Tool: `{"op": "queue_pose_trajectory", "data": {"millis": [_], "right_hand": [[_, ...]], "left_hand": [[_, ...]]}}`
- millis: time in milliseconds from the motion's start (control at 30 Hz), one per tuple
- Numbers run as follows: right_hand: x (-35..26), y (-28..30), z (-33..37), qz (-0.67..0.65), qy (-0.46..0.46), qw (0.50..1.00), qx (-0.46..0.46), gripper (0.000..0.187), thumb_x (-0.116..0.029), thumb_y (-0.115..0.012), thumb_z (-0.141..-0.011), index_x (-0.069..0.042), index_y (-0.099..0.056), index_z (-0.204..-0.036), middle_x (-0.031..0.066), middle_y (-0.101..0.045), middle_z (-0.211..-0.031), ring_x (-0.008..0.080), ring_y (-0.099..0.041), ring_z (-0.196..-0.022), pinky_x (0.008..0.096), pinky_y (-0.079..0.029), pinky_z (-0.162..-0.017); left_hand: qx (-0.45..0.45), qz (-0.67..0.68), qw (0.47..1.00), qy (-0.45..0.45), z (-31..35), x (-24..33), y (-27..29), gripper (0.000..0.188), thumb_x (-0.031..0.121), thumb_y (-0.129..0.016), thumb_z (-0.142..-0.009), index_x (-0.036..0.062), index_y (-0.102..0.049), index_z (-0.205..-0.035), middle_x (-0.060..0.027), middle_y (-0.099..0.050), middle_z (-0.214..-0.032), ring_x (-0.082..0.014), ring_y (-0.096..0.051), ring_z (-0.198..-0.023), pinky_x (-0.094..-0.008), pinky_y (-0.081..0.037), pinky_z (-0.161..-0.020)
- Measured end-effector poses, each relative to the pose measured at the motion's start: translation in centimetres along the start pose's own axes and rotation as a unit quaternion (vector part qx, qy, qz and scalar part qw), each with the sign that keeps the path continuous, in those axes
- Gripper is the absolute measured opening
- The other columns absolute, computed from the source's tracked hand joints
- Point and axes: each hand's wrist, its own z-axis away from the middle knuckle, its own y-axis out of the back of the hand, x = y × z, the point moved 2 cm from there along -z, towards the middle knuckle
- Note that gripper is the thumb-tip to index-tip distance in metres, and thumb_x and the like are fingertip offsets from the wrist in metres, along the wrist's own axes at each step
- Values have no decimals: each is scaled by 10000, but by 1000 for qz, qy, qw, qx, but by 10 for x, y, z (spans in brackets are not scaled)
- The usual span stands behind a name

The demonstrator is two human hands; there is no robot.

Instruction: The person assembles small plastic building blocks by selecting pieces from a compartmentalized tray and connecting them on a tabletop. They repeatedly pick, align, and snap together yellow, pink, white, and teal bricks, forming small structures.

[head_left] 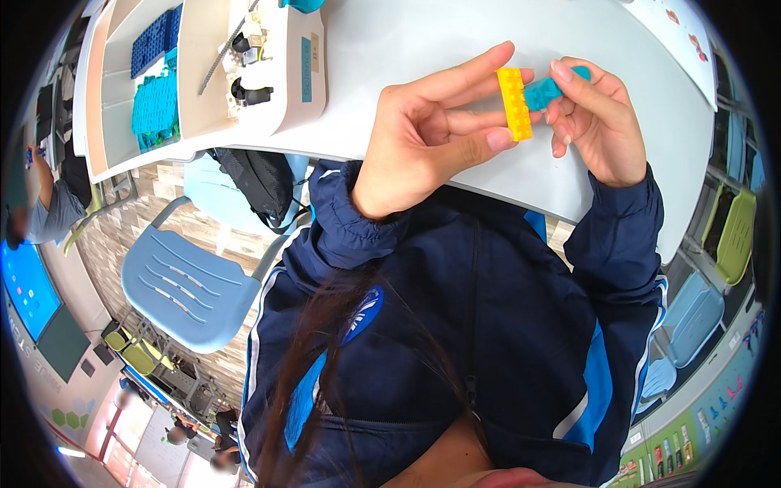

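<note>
Over the white table, my left hand grips a long yellow studded building brick, with the thumb at its lower end and fingers partly behind it. My right hand pinches a teal building piece between thumb and fingers; its far end is partly covered by the thumb. The teal piece lies against the right side of the yellow brick. Whether the two are joined, I cannot tell.
A white compartment box stands at the upper left. Inside are dark blue bricks, teal bricks and white and black parts. A blue chair and a black bag are beyond the table edge. Paper lies upper right.
</note>
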Motion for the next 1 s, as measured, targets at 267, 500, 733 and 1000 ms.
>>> {"op": "queue_pose_trajectory", "data": {"millis": [267, 500, 733, 1000], "right_hand": [[2, -3, -1, 3, 9, 1000, -1, 245, -278, -659, -963, -34, -655, -943, 84, -666, -761, 99, -626, -566, 273, -585, -537], [3, -4, -1, 8, 24, 1000, -16, 253, -282, -654, -969, -30, -657, -948, 82, -667, -770, 94, -632, -584, 274, -595, -556], [4, -5, -1, -7, 29, 999, -12, 251, -276, -647, -973, -26, -658, -961, 91, -667, -771, 100, -632, -574, 277, -598, -557], [-3, -7, 6, 29, 23, 999, -32, 262, -280, -673, -949, -19, -669, -930, 96, -654, -720, 138, -632, -514, 285, -581, -511]], "left_hand": [[28, -17, 999, 2, 0, 1, 1, 610, -177, -645, -827, -16, -524, -1403, -255, -625, -1282, -324, -669, -1126, -372, -554, -965], [37, -27, 999, -3, 0, -1, -1, 628, -210, -630, -802, -17, -534, -1392, -240, -635, -1273, -315, -681, -1104, -375, -560, -960], [57, -18, 998, 4, 1, -1, -2, 595, -203, -613, -811, -25, -544, -1374, -221, -646, -1264, -316, -688, -1089, -387, -560, -955], [78, -29, 996, 13, 2, 3, 0, 519, -148, -619, -843, -35, -561, -1346, -208, -670, -1221, -237, -708, -994, -318, -578, -876]]}}
